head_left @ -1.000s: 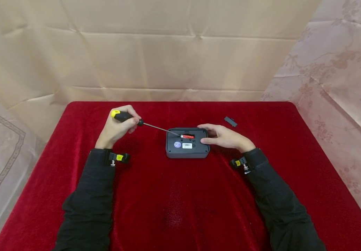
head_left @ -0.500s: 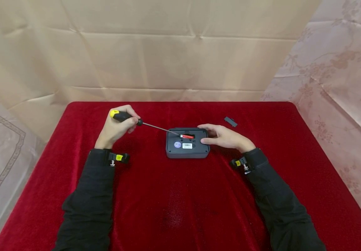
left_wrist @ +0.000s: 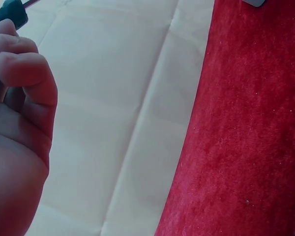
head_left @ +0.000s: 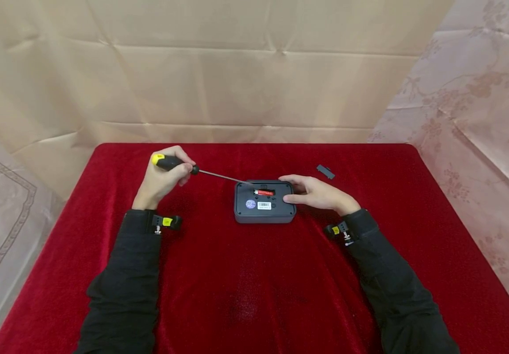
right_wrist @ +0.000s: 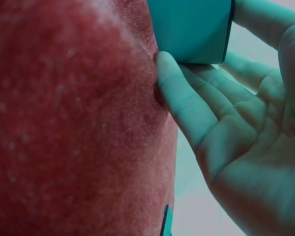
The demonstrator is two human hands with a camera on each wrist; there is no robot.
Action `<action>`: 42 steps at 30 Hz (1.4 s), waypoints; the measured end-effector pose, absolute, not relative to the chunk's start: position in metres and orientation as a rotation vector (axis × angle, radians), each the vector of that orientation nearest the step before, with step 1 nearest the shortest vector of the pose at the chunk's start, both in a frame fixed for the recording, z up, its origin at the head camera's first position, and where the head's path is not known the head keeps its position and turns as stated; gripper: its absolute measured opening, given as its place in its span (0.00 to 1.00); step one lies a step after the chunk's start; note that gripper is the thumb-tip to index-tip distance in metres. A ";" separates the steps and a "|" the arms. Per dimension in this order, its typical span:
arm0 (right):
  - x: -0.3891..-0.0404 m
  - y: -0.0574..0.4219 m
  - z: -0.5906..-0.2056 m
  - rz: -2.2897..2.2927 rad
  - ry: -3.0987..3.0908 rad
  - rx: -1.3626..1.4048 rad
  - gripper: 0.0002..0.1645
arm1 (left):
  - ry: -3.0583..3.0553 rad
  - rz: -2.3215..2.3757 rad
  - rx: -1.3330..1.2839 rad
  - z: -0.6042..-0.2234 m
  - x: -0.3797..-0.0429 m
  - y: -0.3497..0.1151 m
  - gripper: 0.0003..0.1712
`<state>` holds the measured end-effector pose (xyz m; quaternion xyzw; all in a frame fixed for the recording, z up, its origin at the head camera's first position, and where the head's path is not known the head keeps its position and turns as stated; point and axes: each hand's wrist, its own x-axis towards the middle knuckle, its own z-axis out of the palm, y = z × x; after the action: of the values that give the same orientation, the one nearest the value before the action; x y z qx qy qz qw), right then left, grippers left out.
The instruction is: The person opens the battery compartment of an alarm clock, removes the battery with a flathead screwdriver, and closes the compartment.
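A black box-shaped device (head_left: 241, 209) lies on the table with a sticker, a barcode label and an uncovered battery slot on its upper face. In that slot sits a red battery (head_left: 265, 192). My left hand (head_left: 159, 179) grips the black and yellow handle of a screwdriver (head_left: 219, 175); its thin shaft slants down to the right, the tip overlapping the device just up and left of the battery. In the left wrist view, curled fingers (left_wrist: 27, 69) wrap the handle. My right hand (head_left: 314, 192) holds the device's right end, thumb on the upper face, other fingers along the side.
A small dark battery cover (head_left: 325, 171) lies behind my right hand; its edge shows low in the right wrist view. Red velvet cloth (head_left: 219, 285) covers the table. Beige sheeting (head_left: 236, 93) hangs behind the far table edge.
My left hand has drawn slightly left and up with the screwdriver; its tip has moved from the battery's left end to above it. The right hand and device are nearly still.
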<state>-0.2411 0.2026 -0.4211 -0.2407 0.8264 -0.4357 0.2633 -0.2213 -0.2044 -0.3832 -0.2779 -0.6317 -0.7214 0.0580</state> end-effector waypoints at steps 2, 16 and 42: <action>-0.241 0.202 -0.421 -1.178 2.234 -0.651 0.39 | -1.905 -2.163 -0.827 -0.383 -0.221 -0.204 0.02; -0.241 0.202 -0.422 -1.169 2.239 -0.652 0.39 | -1.992 -2.058 -0.719 -0.379 -0.218 -0.201 0.09; -0.241 0.203 -0.422 -1.167 2.243 -0.652 0.40 | -2.643 -1.702 -0.563 -0.400 -0.231 -0.199 0.18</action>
<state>-0.2412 0.2030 -0.4224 -0.2410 0.8290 -0.4314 0.2619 -0.2307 -0.1992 -0.4000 -0.1764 -0.8273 -0.5328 -0.0258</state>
